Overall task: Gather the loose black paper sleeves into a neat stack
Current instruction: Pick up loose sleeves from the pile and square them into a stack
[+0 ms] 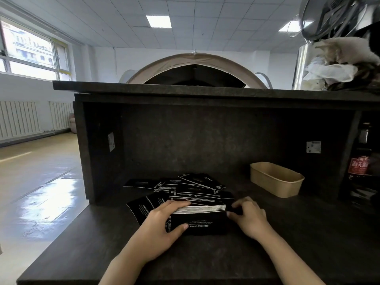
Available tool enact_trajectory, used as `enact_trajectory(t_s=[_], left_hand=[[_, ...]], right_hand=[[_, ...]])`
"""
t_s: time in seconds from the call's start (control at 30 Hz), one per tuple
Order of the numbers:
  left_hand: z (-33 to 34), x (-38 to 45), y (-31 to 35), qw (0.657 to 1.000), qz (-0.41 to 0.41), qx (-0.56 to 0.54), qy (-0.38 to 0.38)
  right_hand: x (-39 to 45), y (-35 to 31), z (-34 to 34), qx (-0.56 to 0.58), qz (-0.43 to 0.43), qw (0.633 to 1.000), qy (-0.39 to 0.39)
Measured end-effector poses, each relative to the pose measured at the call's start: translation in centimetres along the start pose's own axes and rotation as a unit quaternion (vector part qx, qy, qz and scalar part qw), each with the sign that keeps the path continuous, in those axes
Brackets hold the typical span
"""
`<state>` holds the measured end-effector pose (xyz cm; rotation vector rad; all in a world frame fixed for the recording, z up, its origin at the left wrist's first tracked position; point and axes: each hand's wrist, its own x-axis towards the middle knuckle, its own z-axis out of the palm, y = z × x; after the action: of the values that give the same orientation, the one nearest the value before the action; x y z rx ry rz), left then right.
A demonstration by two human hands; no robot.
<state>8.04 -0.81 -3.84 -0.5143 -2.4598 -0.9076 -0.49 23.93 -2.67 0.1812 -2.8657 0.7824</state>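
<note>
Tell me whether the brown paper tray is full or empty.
Cannot tell fully: the brown paper tray stands upright, nothing rises above its rim, the bottom is hidden.

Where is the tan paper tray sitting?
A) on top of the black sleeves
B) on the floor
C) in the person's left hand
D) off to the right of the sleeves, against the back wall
D: the tan oblong paper tray stands on the dark speckled counter, right of the loose black paper sleeves, with neither hand touching it.

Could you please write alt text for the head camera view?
Two hands square up a stack of black paper sleeves on a dark counter: left hand grips one end, right hand the other. Loose sleeves lie behind; a paper tray sits right.
</note>
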Motion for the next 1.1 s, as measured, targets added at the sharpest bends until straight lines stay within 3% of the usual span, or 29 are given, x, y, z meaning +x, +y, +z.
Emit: enact_trajectory(t_s=[0.13,0.27,0.5,0.67,0.87,1.0,1.1], left_hand=[[-0.1,0.1,-0.1,1.000,0.006,0.007,-0.003],[-0.1,0.0,0.0,1.000,0.002,0.007,-0.002],[0.1,0.0,-0.2,1.000,-0.021,0.009,0.005],[0.1,-0.2,-0.2,1.000,-0.025,-0.002,0.001],[0.3,0.0,0.3,0.999,0.008,0.026,-0.037],[0.5,0.2,0.4,0.997,0.023,0.036,-0.058],[0.6,0.1,0.3,0.997,0.021,0.040,-0.055]], right_hand=[[-0.1,0.1,-0.1,0.109,0.030,0.993,0.014],[-0.1,0.2,-0.4,0.280,0.050,0.958,0.045],[-0.9,-0.9,-1.2,0.384,-0.045,0.922,0.032],[-2.1,-1.9,-1.3,0.391,-0.164,0.905,-0.015],[-2.4,-1.6,-0.4,0.278,-0.222,0.928,-0.116],[-2.2,-1.7,-0.4,0.203,-0.282,0.936,-0.048],[-1.9,-1.5,0.0,0.180,-0.307,0.933,-0.050]])
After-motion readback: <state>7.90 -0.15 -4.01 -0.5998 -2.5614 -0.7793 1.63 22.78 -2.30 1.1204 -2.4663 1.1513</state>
